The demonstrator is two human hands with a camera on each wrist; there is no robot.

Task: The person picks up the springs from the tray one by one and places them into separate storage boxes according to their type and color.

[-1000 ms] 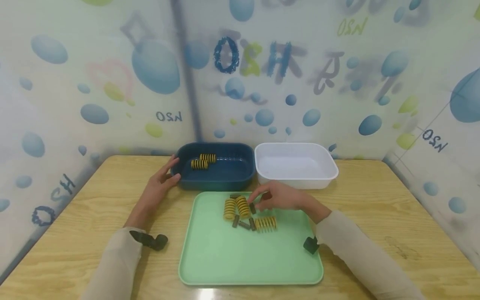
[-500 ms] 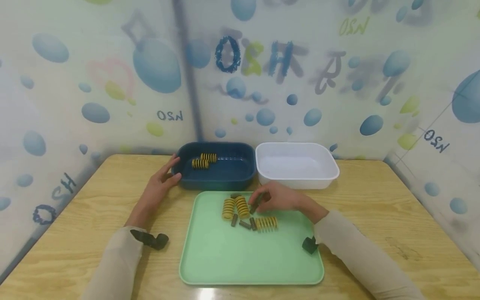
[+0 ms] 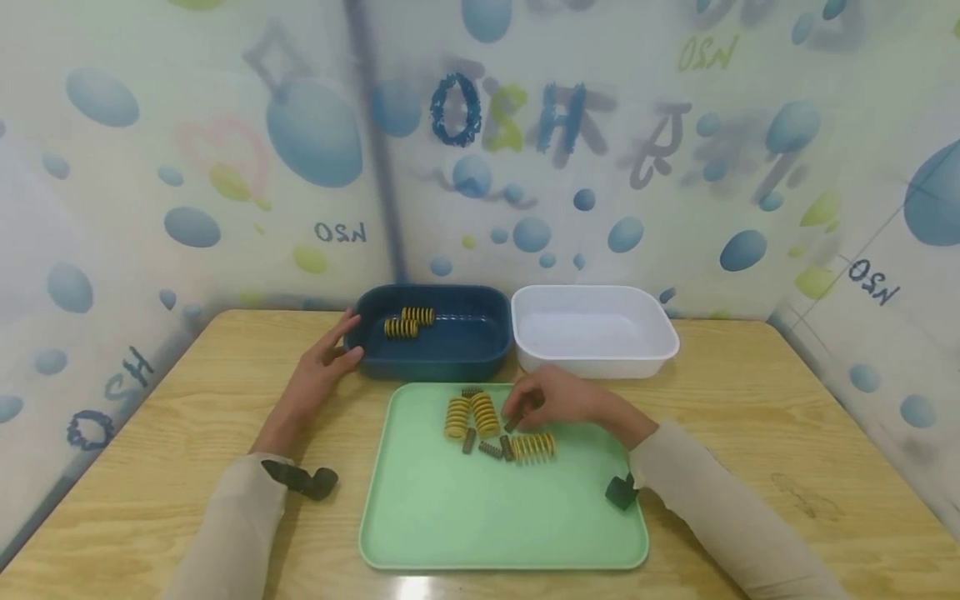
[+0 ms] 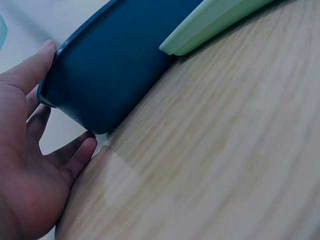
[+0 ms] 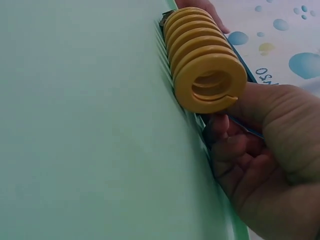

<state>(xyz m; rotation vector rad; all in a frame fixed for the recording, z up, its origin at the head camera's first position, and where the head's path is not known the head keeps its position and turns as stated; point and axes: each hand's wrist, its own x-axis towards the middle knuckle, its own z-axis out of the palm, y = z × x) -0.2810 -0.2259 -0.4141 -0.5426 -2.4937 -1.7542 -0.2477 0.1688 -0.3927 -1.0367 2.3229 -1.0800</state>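
Observation:
In the head view, my left hand (image 3: 316, 372) touches the left end of the dark blue bin (image 3: 435, 369) with its fingers fairly straight. The left wrist view has fingertips at the bin's rim and low on its wall. My right hand (image 3: 557, 398), over the upper part of the green tray (image 3: 495, 525), pinches a small dark coil spring (image 3: 511, 425), mostly hidden by the fingers. Beside that hand lie two big yellow springs (image 3: 485, 415). Another yellow spring (image 5: 210, 80) is just below it, large in the right wrist view. Several small dark springs (image 3: 491, 450) lie among them.
Two yellow-and-dark springs (image 3: 401, 328) lie inside the blue bin. A white bin (image 3: 600, 367) stands right beside it, behind the tray. All stand on a wooden table (image 3: 750, 467) against a patterned wall (image 3: 660, 150).
My right hand has taken hold of the small dark spring, which tilted up between the fingers and is now mostly covered by them. The left hand has stayed at the blue bin.

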